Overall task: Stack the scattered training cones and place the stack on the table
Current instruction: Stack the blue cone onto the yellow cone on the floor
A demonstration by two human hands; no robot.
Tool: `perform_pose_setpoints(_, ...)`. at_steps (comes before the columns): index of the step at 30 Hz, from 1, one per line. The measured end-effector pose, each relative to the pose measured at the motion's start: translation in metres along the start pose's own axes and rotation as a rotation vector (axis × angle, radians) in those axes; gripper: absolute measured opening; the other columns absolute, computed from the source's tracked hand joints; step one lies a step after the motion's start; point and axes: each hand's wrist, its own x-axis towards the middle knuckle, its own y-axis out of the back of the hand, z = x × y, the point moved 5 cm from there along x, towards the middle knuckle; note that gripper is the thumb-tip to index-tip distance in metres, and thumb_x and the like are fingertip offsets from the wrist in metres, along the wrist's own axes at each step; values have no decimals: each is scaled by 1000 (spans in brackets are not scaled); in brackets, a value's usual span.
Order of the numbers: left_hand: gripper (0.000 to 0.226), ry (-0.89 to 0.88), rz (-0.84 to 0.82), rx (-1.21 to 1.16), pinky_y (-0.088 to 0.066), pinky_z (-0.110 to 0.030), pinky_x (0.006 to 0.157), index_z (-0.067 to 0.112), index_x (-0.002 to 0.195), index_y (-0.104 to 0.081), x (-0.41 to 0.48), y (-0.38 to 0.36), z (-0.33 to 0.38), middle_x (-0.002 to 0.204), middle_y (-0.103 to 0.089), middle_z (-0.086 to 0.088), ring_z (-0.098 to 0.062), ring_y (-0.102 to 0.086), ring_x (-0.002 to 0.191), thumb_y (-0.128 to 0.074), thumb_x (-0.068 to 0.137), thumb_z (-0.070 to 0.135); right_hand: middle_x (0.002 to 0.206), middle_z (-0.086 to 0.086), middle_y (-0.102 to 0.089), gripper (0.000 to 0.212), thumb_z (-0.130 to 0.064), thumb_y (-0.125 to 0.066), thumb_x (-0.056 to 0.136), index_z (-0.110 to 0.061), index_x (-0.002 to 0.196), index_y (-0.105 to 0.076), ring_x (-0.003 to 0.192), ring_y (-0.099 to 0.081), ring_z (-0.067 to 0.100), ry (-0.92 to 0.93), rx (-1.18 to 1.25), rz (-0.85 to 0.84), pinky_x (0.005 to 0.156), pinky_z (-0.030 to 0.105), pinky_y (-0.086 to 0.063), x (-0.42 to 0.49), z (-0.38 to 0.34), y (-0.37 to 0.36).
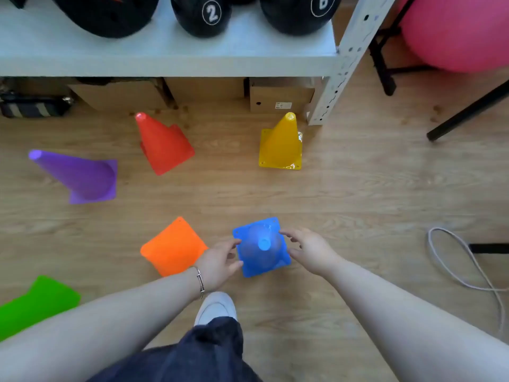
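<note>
Both bare forearms reaching down past a dark trouser knee. Wooden floor [358, 188] holding six scattered cones. Blue cone [261, 246] upright, flanked by left hand [219, 264] and right hand [309, 249], fingers spread, not yet clamped. Best pinched at opposite base edges, lifted straight, then lowered over orange cone [173, 246] alongside.

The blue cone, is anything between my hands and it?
Nothing visible. The blue cone stands upright on the floor with the left hand and right hand open at its base edges. The orange cone sits just left, outside the reach.
</note>
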Motion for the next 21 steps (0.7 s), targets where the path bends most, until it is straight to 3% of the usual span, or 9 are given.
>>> perform_pose_setpoints(8, 64, -54, 47, -77, -47, -35, 102, 16, 136, -40, 17, -19, -3, 138, -49, -2, -14, -57, 118, -70, 80, 23, 139, 0, -55, 56, -12, -71, 81, -21, 133, -53, 127, -52, 17, 40, 115, -22, 106, 30, -40, 16, 8, -13)
perform_pose_setpoints(12, 62, -42, 80, -107, -46, -38, 102, 16, 135, -42, 21, -22, 2, 136, -51, -1, -14, -56, 118, -70, 80, 24, 133, -1, -59, 54, -7, -70, 81, -22, 131, -54, 120, -58, 14, 3, 238, -36, 103, 27, -45, 14, 12, -12)
perform_pose_setpoints(18, 56, -63, 191, -164, -49, -36, 97, 14, 131, -48, 27, -7, 17, 130, -53, -4, -16, -59, 113, -71, 80, 17, 129, -5, -61, 50, -13, -73, 80, -26, 126, -57, 115, -60, 10, 0, 354, 50, 102, 32, -47, 13, 10, -4)
perform_pose_setpoints(21, 55, -105, 243, -181, -50, -34, 96, 14, 130, -50, 28, 9, 25, 128, -55, -5, -15, -58, 111, -71, 80, 15, 127, -2, -62, 50, -15, -74, 81, -24, 127, -57, 113, -61, 11, 30, 380, 107, 99, 28, -48, 14, 0, 8)
